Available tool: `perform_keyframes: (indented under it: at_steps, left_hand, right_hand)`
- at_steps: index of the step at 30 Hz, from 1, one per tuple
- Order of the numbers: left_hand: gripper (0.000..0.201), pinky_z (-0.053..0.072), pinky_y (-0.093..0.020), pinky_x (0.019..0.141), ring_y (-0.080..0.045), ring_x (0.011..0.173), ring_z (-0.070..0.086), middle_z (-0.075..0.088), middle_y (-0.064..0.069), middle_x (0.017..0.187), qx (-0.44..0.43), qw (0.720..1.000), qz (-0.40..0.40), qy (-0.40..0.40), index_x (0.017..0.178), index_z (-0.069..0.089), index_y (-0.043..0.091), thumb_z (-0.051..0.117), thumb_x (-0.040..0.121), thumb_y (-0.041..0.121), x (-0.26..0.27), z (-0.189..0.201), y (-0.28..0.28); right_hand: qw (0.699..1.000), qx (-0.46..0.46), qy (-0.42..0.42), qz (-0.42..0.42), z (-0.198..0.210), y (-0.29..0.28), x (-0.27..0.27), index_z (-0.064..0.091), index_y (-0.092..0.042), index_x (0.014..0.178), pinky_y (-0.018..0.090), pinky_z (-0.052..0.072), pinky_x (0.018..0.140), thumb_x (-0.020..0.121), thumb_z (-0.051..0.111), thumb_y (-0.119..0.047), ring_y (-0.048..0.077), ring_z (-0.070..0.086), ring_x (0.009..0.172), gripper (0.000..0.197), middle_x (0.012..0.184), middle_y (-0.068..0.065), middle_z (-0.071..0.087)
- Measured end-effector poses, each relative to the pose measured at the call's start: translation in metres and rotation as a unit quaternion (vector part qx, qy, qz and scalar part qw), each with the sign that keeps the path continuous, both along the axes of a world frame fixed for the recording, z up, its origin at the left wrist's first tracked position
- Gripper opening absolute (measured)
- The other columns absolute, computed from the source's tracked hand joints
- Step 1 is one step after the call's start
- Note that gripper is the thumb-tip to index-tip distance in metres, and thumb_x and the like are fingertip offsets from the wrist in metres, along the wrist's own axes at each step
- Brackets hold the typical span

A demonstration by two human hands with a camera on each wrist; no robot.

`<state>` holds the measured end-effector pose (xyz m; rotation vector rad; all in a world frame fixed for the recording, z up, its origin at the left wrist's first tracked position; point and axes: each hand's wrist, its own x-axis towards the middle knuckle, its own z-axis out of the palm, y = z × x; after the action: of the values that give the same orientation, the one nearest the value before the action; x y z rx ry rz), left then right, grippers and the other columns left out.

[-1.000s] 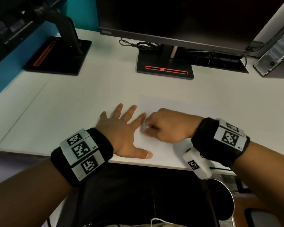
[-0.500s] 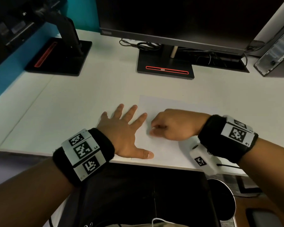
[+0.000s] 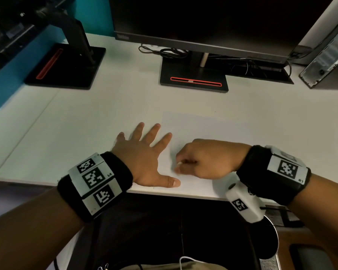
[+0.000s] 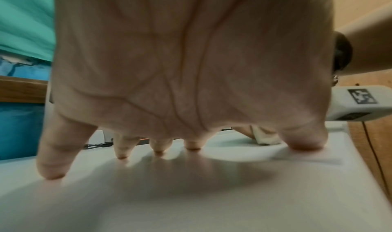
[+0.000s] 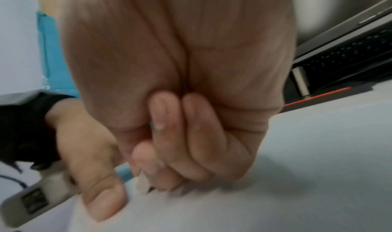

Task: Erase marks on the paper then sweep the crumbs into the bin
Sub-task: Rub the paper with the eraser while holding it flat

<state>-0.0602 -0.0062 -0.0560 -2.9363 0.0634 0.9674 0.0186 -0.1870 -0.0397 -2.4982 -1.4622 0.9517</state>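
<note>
The erasing step was in hand: the left hand [image 3: 142, 158] lay flat, fingers spread, pinning the paper [image 3: 199, 129] on the desk [image 3: 86, 123], while the right hand [image 3: 207, 158] pinched a white eraser [image 5: 142, 184] against it; next probably firm rubbing strokes

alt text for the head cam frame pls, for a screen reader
Seen from above, the left hand lies flat with spread fingers, holding down the left edge of a white paper, while the right hand pinches a small white eraser against it. Behind them on the white desk stands a dark monitor.
</note>
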Motion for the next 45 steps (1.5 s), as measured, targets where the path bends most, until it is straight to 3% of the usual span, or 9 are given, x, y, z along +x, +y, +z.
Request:
perform_keyframes:
  at_steps: [4,10,13,19,24,29,33,38,45]
  left_hand:
    - [0.123,0.004,-0.065,0.119,-0.033,0.149,-0.029,-0.04,0.004,0.159,0.005,1.0,-0.001,-0.002,0.149,-0.032,0.042,0.026,0.061,0.104,0.0,0.0,-0.001]
    - [0.124,0.004,-0.065,0.119,-0.033,0.15,-0.028,-0.04,0.004,0.159,0.005,1.0,0.0,0.001,0.15,-0.032,0.042,0.028,0.061,0.103,0.0,0.001,-0.002]
    - [0.124,0.005,-0.065,0.119,-0.033,0.15,-0.027,-0.04,0.004,0.159,0.005,1.0,0.003,0.0,0.15,-0.032,0.041,0.028,0.061,0.104,0.001,0.001,-0.002]
    - [0.123,0.004,-0.065,0.119,-0.033,0.149,-0.029,-0.041,0.004,0.158,0.002,1.0,0.003,0.007,0.149,-0.032,0.043,0.03,0.062,0.103,-0.001,0.002,-0.002]
    - [0.124,0.005,-0.065,0.119,-0.033,0.149,-0.028,-0.041,0.004,0.158,0.005,1.0,0.007,0.01,0.149,-0.033,0.042,0.028,0.061,0.103,0.001,0.003,-0.004]
    - [0.124,0.004,-0.065,0.119,-0.033,0.149,-0.029,-0.041,0.004,0.158,0.0,1.0,0.007,0.011,0.149,-0.033,0.043,0.029,0.06,0.104,0.0,0.001,-0.003]
    - [0.124,0.005,-0.065,0.119,-0.033,0.149,-0.028,-0.04,0.004,0.158,-0.001,1.0,0.01,0.009,0.149,-0.033,0.042,0.028,0.06,0.104,0.0,0.002,-0.004]
    - [0.125,0.005,-0.066,0.119,-0.033,0.149,-0.028,-0.041,0.004,0.158,-0.002,1.0,0.009,0.009,0.149,-0.033,0.043,0.029,0.06,0.104,0.002,0.001,-0.004]
    - [0.124,0.006,-0.065,0.119,-0.032,0.149,-0.029,-0.04,0.005,0.159,-0.008,1.0,0.011,0.006,0.149,-0.032,0.044,0.028,0.059,0.104,0.0,0.001,-0.004]
  right_hand:
    - [0.999,0.012,-0.027,-0.043,0.004,-0.005,0.016,0.052,-0.015,0.069,0.031,0.036,0.065,0.104,0.049,-0.039,0.011,0.047,0.06,0.042,0.062,-0.004,0.05]
    - [1.0,-0.004,0.003,-0.013,0.002,-0.01,0.0,0.054,-0.021,0.07,0.023,0.037,0.062,0.104,0.049,-0.042,0.006,0.048,0.059,0.04,0.062,-0.005,0.052]
    - [0.998,0.005,-0.026,-0.049,0.005,-0.012,0.016,0.054,-0.013,0.071,0.033,0.04,0.066,0.104,0.048,-0.041,0.013,0.047,0.061,0.043,0.064,-0.003,0.051]
    - [1.0,0.001,0.0,-0.024,0.001,-0.014,-0.001,0.05,-0.023,0.067,0.027,0.036,0.063,0.104,0.048,-0.041,0.008,0.047,0.059,0.042,0.061,-0.005,0.05]
    - [0.998,0.029,-0.031,-0.049,0.001,-0.017,0.007,0.049,-0.017,0.067,0.031,0.037,0.065,0.104,0.048,-0.037,0.011,0.046,0.059,0.042,0.061,-0.004,0.05]
    - [1.0,0.002,0.0,-0.024,0.002,-0.019,-0.002,0.053,-0.021,0.069,0.022,0.036,0.062,0.104,0.048,-0.041,0.007,0.049,0.058,0.041,0.062,-0.005,0.052]
    - [0.998,0.027,-0.027,-0.051,0.001,-0.02,0.01,0.052,-0.013,0.069,0.03,0.036,0.065,0.104,0.048,-0.038,0.01,0.046,0.059,0.042,0.062,-0.003,0.05]
    - [0.999,0.018,-0.003,-0.028,-0.002,-0.014,0.0,0.053,-0.018,0.07,0.027,0.038,0.063,0.104,0.049,-0.041,0.008,0.048,0.059,0.041,0.062,-0.004,0.052]
    - [0.999,0.04,-0.003,-0.02,-0.006,-0.003,-0.001,0.052,-0.013,0.071,0.029,0.037,0.063,0.104,0.047,-0.036,0.013,0.047,0.059,0.041,0.064,-0.001,0.052]
